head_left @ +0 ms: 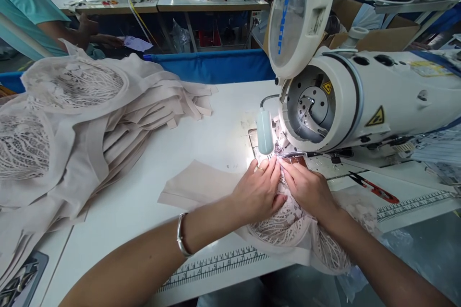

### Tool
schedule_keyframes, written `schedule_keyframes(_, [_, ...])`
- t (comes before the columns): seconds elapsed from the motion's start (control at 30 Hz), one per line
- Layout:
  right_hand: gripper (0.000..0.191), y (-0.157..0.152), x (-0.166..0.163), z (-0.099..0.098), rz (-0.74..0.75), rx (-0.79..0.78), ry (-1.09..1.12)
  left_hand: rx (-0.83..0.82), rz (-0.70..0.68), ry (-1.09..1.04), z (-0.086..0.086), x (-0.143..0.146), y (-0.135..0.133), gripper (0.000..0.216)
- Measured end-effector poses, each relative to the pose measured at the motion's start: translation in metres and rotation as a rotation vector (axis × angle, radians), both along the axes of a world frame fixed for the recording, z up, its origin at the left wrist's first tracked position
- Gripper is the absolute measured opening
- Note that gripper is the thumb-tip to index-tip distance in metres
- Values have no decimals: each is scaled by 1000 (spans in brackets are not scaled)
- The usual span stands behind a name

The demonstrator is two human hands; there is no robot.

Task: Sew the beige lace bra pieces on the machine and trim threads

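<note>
Just before the rounded, hard-cased sewing machine (396, 91), the lace piece (279, 232) lies on the smooth white table (212, 153), draping over its front edge. It should handle light, limp and easily snagged (all that stringy openwork), so the flat, plain border looks the safest hold. The right hand (311, 192) pinches lace between thumb and forefinger; the left hand (257, 192) presses its fingers together on it, though whether it pinches I cannot tell.
</note>
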State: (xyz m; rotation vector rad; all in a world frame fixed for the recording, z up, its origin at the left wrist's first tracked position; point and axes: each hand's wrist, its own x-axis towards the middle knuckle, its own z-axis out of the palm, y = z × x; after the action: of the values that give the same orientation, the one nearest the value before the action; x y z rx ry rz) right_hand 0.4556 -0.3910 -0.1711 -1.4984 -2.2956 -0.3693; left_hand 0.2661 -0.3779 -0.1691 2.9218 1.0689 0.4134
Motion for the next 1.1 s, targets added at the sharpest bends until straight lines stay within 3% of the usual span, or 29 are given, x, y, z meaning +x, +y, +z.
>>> schedule_keyframes(0.37, [29,3,1,2,6,-46,35,59,8,14,2,-1,4,66])
schedule_keyframes(0.53, [22,2,4,10,-62,-119,88,191,-136,125,2,4,-8,46])
schedule_keyframes(0.67, [24,-1,9,13,8,-177,164,113,-147,168,6,4,-17,47])
schedule_keyframes(0.8, [30,0,11,9,70,-208,198,48,-162,166,8,0,-10,46])
schedule_keyframes(1.1, [26,13,8,4,161,-24,56,-38,-149,43,15,-10,16,30])
